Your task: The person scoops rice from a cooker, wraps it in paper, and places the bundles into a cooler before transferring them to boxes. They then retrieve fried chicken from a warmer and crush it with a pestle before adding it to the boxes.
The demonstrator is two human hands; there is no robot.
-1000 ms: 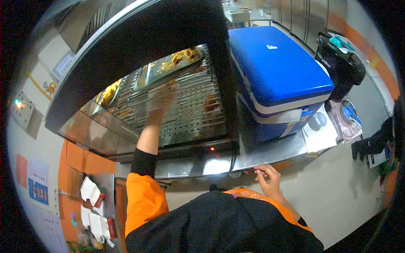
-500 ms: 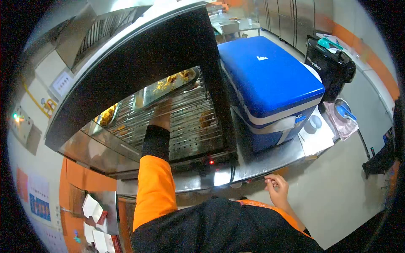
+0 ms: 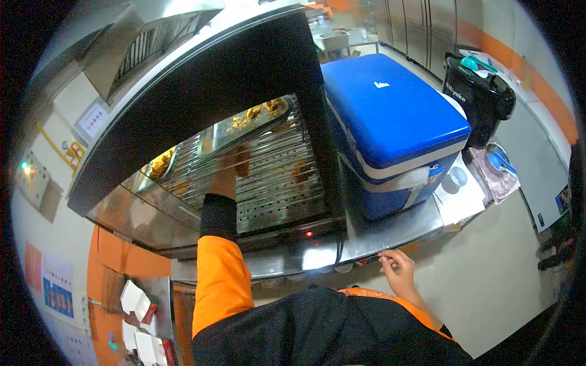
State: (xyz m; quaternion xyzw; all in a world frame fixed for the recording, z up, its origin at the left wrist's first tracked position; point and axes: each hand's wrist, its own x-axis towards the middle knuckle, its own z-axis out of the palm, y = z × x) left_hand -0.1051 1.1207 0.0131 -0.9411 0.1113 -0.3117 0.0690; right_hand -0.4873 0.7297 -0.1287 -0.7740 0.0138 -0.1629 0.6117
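My left hand reaches into a lit food warmer, over its wire rack, just below a metal tray with yellow crumbs and browned fried pieces at its far end. Beside the fingers is a small brownish patch; dimness and blur hide whether it is food in my grip. Another tray of golden fried food sits at the left of the warmer. Down by the counter's front edge, my right hand hangs with its fingers curled in, nothing visible in them.
A blue cooler box stands on the steel counter right of the warmer. Behind it are a black Miyako appliance and a bowl with a blue utensil. Open white boxes lie at lower left.
My left hand has drawn back a little toward me and to the left inside the warmer. My right hand keeps nearly the same curled pose. The view has shifted slightly.
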